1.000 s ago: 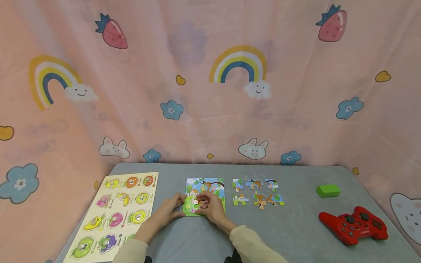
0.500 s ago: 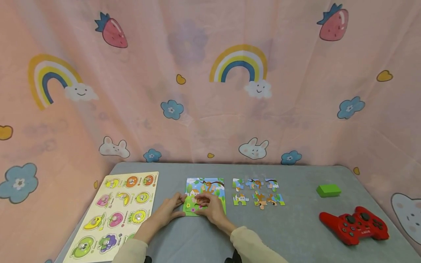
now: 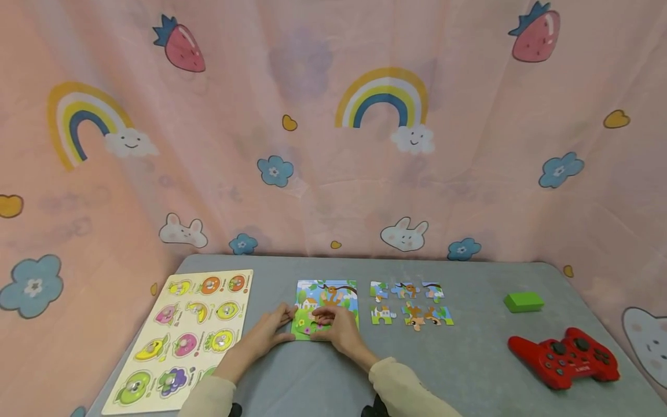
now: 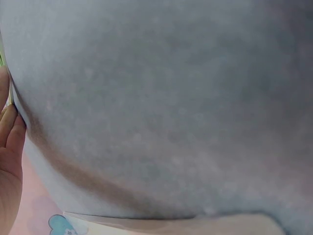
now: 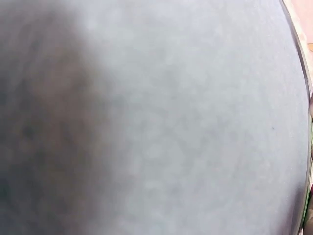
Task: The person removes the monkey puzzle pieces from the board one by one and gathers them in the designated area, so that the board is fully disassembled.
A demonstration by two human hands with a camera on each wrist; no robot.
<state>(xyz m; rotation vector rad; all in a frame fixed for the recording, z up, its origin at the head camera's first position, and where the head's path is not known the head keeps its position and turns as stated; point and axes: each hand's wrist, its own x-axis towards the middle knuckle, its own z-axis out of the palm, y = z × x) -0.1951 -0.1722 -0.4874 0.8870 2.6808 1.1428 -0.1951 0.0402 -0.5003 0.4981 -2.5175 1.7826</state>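
Observation:
A square jigsaw puzzle board [image 3: 341, 287] with a monkey-and-house picture lies at the table's middle in the head view. My left hand [image 3: 267, 333] touches its left side, fingertips on the edge and thumb by the near corner. Over the lower right part of the board, my right hand [image 3: 342, 330] has its fingers curled and seems to pinch a puzzle piece, mostly hidden beneath them. Green pieces with pink flowers [image 3: 304, 322] show just left of its fingertips. In the left wrist view only some left fingers [image 4: 13, 134] appear, at the margin.
Several loose puzzle pieces [image 3: 383, 315] lie in two rows right of the board. A fruit peg board [image 3: 195, 336] covers the table's left side. Farther right are a green block [image 3: 523, 302] and a red game controller [image 3: 565, 358]. A pink printed curtain [image 3: 312, 191] hangs behind.
Left of my right fingertips, whitish gaps among the pieces have given way to green picture. Both hands stay almost in place; the head view has shifted slightly.

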